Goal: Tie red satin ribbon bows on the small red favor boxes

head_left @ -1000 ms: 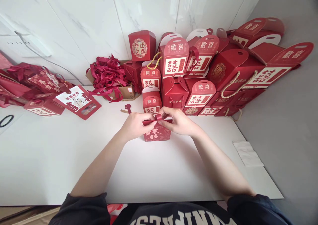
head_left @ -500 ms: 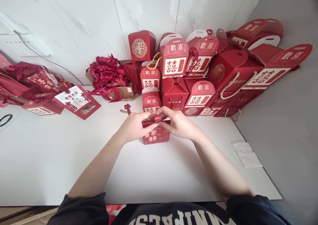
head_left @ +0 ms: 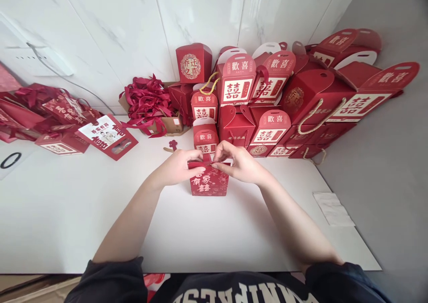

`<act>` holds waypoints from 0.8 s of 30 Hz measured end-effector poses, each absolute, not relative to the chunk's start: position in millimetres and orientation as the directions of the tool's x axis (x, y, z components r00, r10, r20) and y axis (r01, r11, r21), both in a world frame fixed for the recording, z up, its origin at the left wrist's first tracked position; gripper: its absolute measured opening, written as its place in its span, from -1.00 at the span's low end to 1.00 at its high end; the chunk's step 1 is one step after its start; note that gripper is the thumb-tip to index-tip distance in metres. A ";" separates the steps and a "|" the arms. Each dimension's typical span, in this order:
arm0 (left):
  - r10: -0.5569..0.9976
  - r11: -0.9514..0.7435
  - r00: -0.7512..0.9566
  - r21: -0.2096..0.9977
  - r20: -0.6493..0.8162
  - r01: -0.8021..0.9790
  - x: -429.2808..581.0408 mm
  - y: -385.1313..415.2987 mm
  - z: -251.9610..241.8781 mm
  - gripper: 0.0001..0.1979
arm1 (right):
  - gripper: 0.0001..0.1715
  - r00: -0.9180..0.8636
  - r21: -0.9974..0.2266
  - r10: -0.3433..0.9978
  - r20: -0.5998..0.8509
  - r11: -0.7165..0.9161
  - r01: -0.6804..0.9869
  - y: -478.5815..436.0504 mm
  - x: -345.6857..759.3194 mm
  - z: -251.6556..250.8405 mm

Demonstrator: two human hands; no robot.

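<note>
A small red gift box [head_left: 208, 183] with white characters on its front stands upright on the white table [head_left: 67, 213], in the middle. My left hand [head_left: 179, 165] and my right hand [head_left: 239, 163] meet over its top. Both pinch the dark red ribbon [head_left: 206, 159] that sits at the top of the box. Their fingers are closed round the ribbon, which is mostly hidden between them.
A stack of red gift boxes [head_left: 267, 97] with handles fills the back and right. A cardboard box of red ribbons [head_left: 147, 102] stands at the back. Flat red boxes [head_left: 63, 124] lie at the left. A white tissue [head_left: 332, 208] lies on the right.
The ribbon loops have been drawn down tight against the top of the box. The box front now shows more fully and stands straighter. Both hands stay at its top.
</note>
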State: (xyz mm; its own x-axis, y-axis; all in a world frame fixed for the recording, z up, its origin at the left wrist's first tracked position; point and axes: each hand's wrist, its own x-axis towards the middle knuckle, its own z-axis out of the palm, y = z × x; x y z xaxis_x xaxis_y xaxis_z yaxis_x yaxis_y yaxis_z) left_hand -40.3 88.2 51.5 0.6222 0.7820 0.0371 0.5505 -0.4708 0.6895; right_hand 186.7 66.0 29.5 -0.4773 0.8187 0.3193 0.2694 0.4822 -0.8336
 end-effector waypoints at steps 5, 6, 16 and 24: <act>0.810 -0.398 0.586 0.750 0.018 0.528 -33.9 85.0 48.7 -0.77 | -0.91 -0.517 -0.742 0.746 0.420 0.610 0.277 67.2 187.6 32.3; 0.820 -0.379 0.571 0.769 0.022 0.514 -32.4 84.9 46.3 -0.77 | -0.88 -0.522 -0.737 0.734 0.434 0.623 0.263 67.7 187.8 32.0; 0.795 -0.486 0.589 0.733 0.145 0.476 -25.6 80.6 42.5 -0.81 | -0.64 -0.661 -0.764 0.650 0.375 0.621 0.177 71.5 202.1 35.1; 0.754 -0.410 0.652 0.720 -0.078 0.560 -38.1 83.9 51.4 -0.78 | -0.69 -0.630 -0.703 0.722 0.286 0.605 0.374 61.5 210.9 49.6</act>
